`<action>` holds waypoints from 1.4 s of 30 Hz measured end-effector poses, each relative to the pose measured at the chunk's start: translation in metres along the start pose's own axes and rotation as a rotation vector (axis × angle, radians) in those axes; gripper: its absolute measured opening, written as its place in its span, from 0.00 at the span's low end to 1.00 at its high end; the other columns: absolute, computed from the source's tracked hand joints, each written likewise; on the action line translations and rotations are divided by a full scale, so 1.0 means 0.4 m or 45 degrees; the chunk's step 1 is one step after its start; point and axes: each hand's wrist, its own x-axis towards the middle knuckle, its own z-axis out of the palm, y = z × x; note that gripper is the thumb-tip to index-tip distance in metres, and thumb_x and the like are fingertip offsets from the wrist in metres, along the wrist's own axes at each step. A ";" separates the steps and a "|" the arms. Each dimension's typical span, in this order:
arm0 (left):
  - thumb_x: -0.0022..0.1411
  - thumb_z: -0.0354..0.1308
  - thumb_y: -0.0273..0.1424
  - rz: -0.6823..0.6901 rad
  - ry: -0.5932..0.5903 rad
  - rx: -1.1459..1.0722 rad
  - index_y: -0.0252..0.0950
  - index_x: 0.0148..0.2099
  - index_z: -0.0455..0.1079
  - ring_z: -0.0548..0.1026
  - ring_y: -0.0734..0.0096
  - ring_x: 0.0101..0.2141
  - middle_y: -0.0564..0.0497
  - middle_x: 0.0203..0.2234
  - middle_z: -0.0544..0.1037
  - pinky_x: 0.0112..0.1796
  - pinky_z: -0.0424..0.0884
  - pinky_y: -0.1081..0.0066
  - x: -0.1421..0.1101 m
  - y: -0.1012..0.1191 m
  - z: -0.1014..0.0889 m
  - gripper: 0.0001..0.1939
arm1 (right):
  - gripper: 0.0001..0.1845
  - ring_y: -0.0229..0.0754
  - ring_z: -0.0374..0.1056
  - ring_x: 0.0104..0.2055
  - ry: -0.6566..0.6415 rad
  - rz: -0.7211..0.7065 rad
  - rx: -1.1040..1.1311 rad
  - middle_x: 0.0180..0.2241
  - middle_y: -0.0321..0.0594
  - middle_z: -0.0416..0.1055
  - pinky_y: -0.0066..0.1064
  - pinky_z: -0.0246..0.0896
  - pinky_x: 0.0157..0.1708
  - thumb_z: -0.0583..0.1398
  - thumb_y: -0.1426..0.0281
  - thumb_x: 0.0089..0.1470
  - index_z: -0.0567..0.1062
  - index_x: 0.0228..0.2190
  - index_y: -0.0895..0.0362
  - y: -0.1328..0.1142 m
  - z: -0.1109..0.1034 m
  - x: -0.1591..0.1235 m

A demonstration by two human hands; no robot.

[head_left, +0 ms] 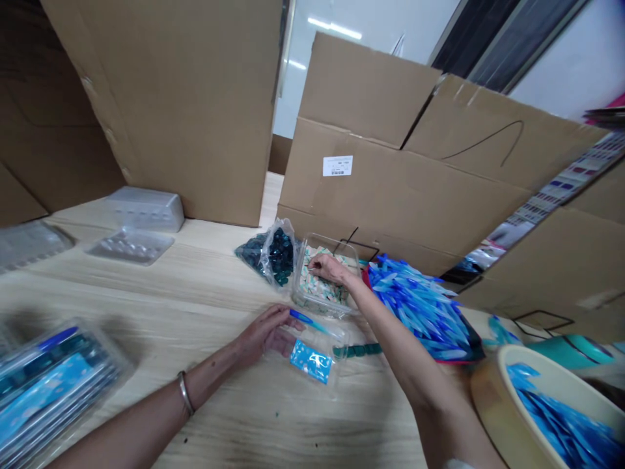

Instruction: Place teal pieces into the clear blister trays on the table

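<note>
My left hand (266,333) rests on a clear plastic blister tray (317,345) on the wooden table, fingers curled against its left edge. A blue pen (307,320) and a blue patterned card (311,360) lie in that tray. My right hand (326,266) reaches into a clear box of small pale tiles (322,290), fingertips pinched together among the pieces; what they hold is too small to see. A bag of dark teal tiles (273,255) sits just left of the box.
A heap of blue plastic pieces (420,306) lies right of the box. A round tub (537,410) with blue bits stands at the near right. Filled trays (49,384) are stacked near left, empty trays (131,244) far left. Cardboard boxes (390,189) wall the back.
</note>
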 end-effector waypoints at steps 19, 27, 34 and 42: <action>0.56 0.55 0.43 0.021 -0.010 0.017 0.36 0.43 0.64 0.75 0.69 0.26 0.44 0.39 0.75 0.22 0.70 0.72 0.007 -0.015 -0.010 0.17 | 0.07 0.34 0.61 0.27 0.038 0.117 0.210 0.27 0.36 0.67 0.25 0.57 0.28 0.54 0.71 0.50 0.69 0.29 0.61 0.011 -0.026 -0.005; 0.56 0.55 0.43 0.000 -0.011 0.016 0.35 0.43 0.64 0.75 0.69 0.26 0.43 0.39 0.75 0.23 0.69 0.72 0.006 -0.013 -0.008 0.18 | 0.09 0.33 0.64 0.24 -0.199 0.167 0.276 0.24 0.34 0.71 0.22 0.58 0.23 0.60 0.76 0.42 0.72 0.31 0.60 0.015 -0.046 0.015; 0.57 0.54 0.42 -0.010 -0.030 0.018 0.36 0.42 0.64 0.75 0.68 0.26 0.44 0.39 0.74 0.23 0.70 0.70 0.002 -0.005 -0.004 0.16 | 0.07 0.33 0.59 0.24 -0.212 0.159 0.072 0.20 0.31 0.67 0.22 0.52 0.25 0.59 0.81 0.36 0.72 0.23 0.60 0.018 -0.021 0.035; 0.57 0.54 0.42 -0.013 -0.035 0.025 0.36 0.42 0.64 0.75 0.69 0.26 0.44 0.39 0.74 0.24 0.70 0.70 -0.001 -0.003 -0.001 0.16 | 0.02 0.33 0.57 0.27 -0.132 0.017 -0.027 0.23 0.33 0.65 0.22 0.48 0.27 0.58 0.77 0.41 0.70 0.23 0.59 0.017 -0.018 0.009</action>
